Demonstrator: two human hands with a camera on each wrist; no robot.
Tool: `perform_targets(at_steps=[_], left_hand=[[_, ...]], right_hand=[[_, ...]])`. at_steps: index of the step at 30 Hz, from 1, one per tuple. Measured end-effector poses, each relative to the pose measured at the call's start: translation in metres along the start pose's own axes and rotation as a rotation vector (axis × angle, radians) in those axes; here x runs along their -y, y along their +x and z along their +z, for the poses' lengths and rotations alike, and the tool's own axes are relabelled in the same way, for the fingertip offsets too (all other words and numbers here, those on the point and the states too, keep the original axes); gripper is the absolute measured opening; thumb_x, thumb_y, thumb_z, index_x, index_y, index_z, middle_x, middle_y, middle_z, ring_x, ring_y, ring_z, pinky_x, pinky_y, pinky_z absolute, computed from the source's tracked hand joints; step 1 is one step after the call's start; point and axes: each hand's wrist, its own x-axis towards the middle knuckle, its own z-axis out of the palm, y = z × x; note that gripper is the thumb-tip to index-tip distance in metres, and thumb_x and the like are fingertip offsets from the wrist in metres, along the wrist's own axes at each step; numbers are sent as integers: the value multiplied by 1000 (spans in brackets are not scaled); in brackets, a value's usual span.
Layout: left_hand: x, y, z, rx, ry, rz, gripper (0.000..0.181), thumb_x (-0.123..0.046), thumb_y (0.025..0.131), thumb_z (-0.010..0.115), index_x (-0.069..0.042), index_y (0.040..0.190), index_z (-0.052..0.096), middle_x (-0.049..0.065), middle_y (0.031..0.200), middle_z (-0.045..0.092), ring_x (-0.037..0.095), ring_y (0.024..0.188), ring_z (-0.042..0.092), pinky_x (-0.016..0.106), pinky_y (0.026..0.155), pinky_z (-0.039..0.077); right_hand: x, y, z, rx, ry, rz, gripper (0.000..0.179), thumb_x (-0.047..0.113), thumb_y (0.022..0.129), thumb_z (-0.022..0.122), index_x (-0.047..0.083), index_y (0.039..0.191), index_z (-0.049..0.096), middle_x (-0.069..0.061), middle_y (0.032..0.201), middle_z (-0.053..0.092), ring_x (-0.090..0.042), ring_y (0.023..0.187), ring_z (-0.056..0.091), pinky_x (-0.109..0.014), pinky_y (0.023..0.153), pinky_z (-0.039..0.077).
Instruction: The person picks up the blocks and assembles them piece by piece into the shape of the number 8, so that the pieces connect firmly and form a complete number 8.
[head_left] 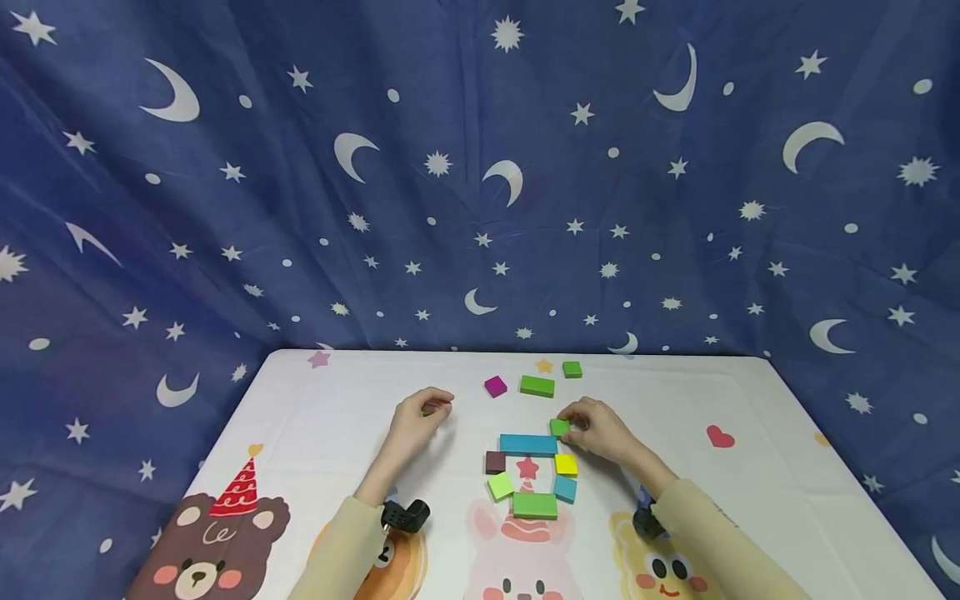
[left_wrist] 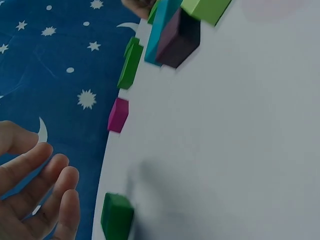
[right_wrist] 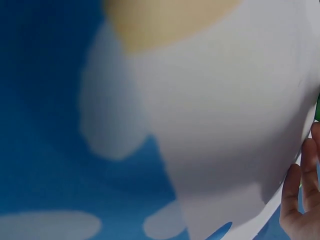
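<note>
My right hand (head_left: 602,430) pinches a small green block (head_left: 559,427) between thumb and index finger, at the back right corner of a ring of blocks. That ring has a long blue block (head_left: 528,445) at the back, a dark brown block (head_left: 495,462) and a light green block (head_left: 500,487) on the left. A yellow block (head_left: 566,465) and a small blue block (head_left: 565,489) form its right side; a long green block (head_left: 534,505) lies in front. Left of the ring my left hand (head_left: 415,418) hovers with loosely bent fingers, near a separate green block (left_wrist: 117,216) on the table.
Behind the ring lie a magenta block (head_left: 496,386), a longer green block (head_left: 537,386) and a small green block (head_left: 572,369). The white tablecloth (head_left: 765,517) carries printed animals. A blue star-patterned curtain (head_left: 450,208) hangs at the table's back edge.
</note>
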Motion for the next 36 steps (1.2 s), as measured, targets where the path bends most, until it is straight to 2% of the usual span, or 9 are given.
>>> perform_targets(at_steps=[8,16,18,23,25,31,36], left_hand=[[11,8,-16,-10,19,-8,21,-12,89,63,-5,108,69,8,97,71,24,95,64,40,87,49],[34,15,-22,-7,45,-16,22,-10,88,64,-5,109,69,9,98,71,23,95,64,38,89,49],[37,15,-23,11,38,-20,23,-9,87,65,-5,110,68,11,101,71,24,96,64,37,87,50],[42,14,-24,93,26,-78,31,-13,86,67,-8,117,66,12,113,68,27,104,63,34,82,50],[45,15,-25,129,25,-101,33,-15,87,67,-11,120,65,11,116,67,27,108,61,35,84,49],[56,19,-27,210,29,-80,40,-14,85,70,-15,125,63,8,121,64,25,114,57,41,96,45],[63,22,-29,257,22,-70,45,-8,83,70,-15,127,62,7,121,62,23,112,56,37,95,43]], right_hand=[[1,0,3,-4,3,7,25,9,76,77,13,101,72,0,85,56,-15,81,46,-29,73,38],[1,0,3,-9,6,21,25,9,76,77,13,101,72,0,85,56,-16,81,46,-29,73,39],[0,-1,3,-12,8,17,25,9,76,77,13,100,72,0,85,56,-15,80,46,-29,73,38],[0,-1,2,-11,8,3,25,9,76,78,12,100,72,0,84,56,-15,80,46,-28,72,38],[0,-2,2,-10,7,2,25,9,76,78,12,101,72,0,84,56,-15,80,46,-28,72,38],[0,-1,2,-11,5,11,25,9,76,78,12,101,72,0,85,56,-15,80,46,-30,73,38],[0,-1,1,-13,1,7,25,10,76,78,13,101,72,0,86,57,-15,81,46,-30,73,39]])
